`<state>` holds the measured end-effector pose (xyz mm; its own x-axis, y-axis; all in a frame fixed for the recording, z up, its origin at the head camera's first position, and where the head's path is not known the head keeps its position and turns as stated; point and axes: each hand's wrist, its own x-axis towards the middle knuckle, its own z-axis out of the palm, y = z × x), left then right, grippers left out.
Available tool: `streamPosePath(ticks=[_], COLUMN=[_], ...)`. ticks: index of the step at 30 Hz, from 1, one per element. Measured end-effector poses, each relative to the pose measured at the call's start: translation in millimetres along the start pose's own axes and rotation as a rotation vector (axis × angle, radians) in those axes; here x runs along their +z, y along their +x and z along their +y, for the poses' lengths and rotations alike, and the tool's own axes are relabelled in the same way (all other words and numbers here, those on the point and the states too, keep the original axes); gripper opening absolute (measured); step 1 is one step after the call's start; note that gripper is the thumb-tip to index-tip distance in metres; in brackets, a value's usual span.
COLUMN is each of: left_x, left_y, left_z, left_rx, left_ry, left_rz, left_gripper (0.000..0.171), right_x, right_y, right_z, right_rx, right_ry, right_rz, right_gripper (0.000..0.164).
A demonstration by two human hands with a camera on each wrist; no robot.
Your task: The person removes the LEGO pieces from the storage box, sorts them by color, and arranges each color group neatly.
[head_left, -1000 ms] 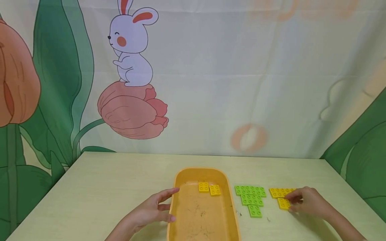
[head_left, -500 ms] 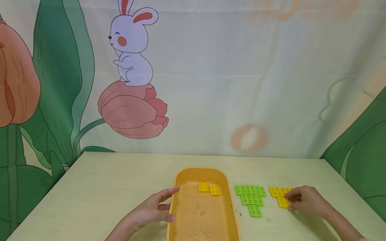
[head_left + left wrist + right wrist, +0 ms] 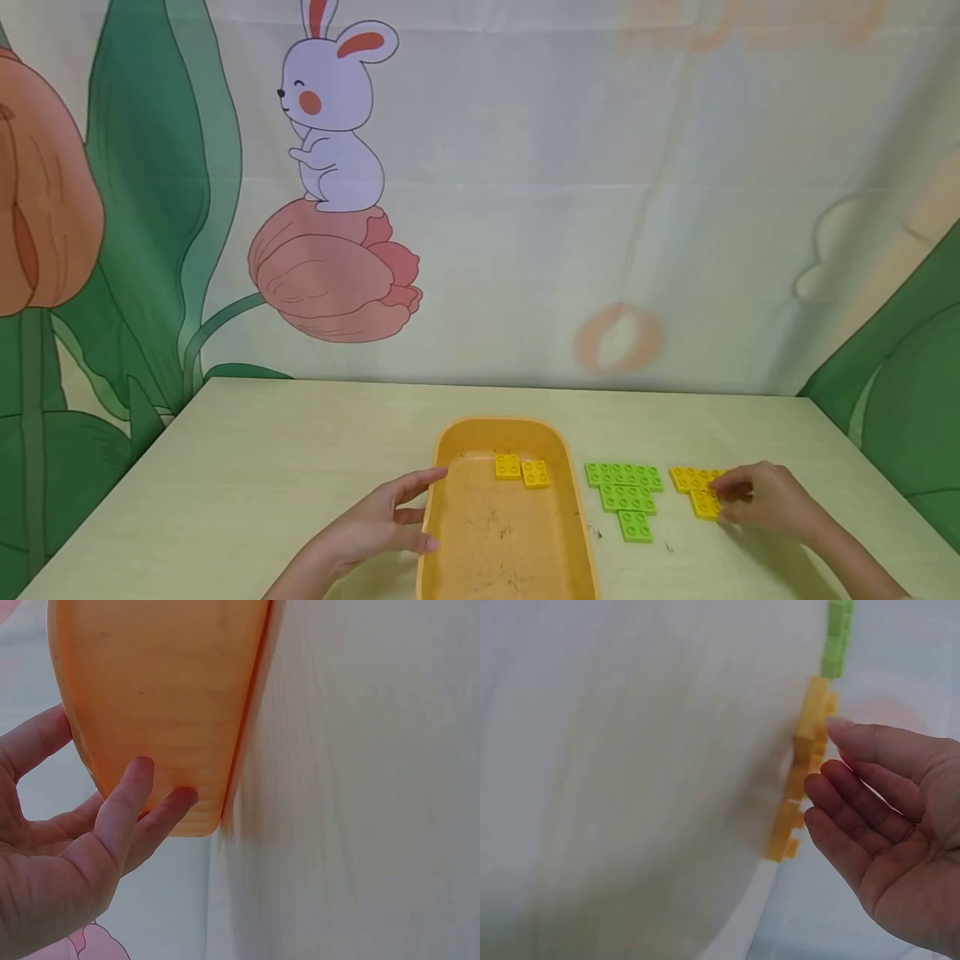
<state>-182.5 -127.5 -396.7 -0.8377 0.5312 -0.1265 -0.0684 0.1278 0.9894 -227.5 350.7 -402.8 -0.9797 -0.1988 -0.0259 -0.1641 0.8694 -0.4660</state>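
Note:
In the head view my left hand (image 3: 375, 521) is at the left side of a yellow-orange tray (image 3: 429, 533). Its fingertips touch the rim and outer wall, as the left wrist view shows on the tray (image 3: 150, 690). Two yellow building bricks (image 3: 507, 467) lie at the tray's far end. On the table at the right, my right hand (image 3: 772, 502) pinches a yellow brick (image 3: 703, 504), with thumb and curled fingers around its right part. That brick meets the front of a yellow row (image 3: 693, 478). My hand hides the right end of both.
Green bricks (image 3: 628, 498) lie in three stepped rows between the tray and the yellow bricks. The pale table (image 3: 315, 433) ends at the back against a printed cloth (image 3: 525, 208) with a rabbit and tulips.
The yellow bricks under my right hand have shifted very slightly away from me. My left hand and the tray keep their places, while the head view has turned a touch.

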Motion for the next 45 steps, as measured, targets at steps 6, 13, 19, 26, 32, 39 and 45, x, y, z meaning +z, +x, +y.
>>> streamPosePath(ticks=[6, 13, 19, 26, 32, 39, 45], left_x=[3.9, 8.2, 9.6, 9.7, 8.0, 2.7, -4.9], left_y=[-3.5, -6.8, -7.5, -7.6, -6.5, -2.6, 1.5], left_z=[0.6, -0.1, -0.4, -0.3, 0.3, 0.6, 0.3], left_rx=[-0.008, -0.012, -0.010, -0.002, -0.004, 0.000, 0.008], left_ry=[-0.005, -0.004, -0.002, 0.006, 0.007, 0.018, 0.028], left_rz=[0.006, 0.010, 0.016, 0.017, 0.013, 0.001, -0.005], left_gripper=[0.081, 0.082, 0.081, 0.081, 0.080, 0.081, 0.080], right_x=[-12, -16, -8, 10, 31, 56, 72], right_y=[-5, 2, 11, 28, 45, 60, 76], right_z=[-23, -63, -105, -137, -158, -181, -192], right_rx=[-0.105, -0.237, -0.332, -0.410, -0.421, -0.416, -0.483], right_ry=[0.122, 0.282, 0.368, 0.401, 0.406, 0.314, 0.195], right_rz=[0.040, 0.062, 0.034, -0.042, -0.081, -0.069, -0.071], right_gripper=[0.038, 0.044, 0.046, 0.048, 0.048, 0.044, 0.041])
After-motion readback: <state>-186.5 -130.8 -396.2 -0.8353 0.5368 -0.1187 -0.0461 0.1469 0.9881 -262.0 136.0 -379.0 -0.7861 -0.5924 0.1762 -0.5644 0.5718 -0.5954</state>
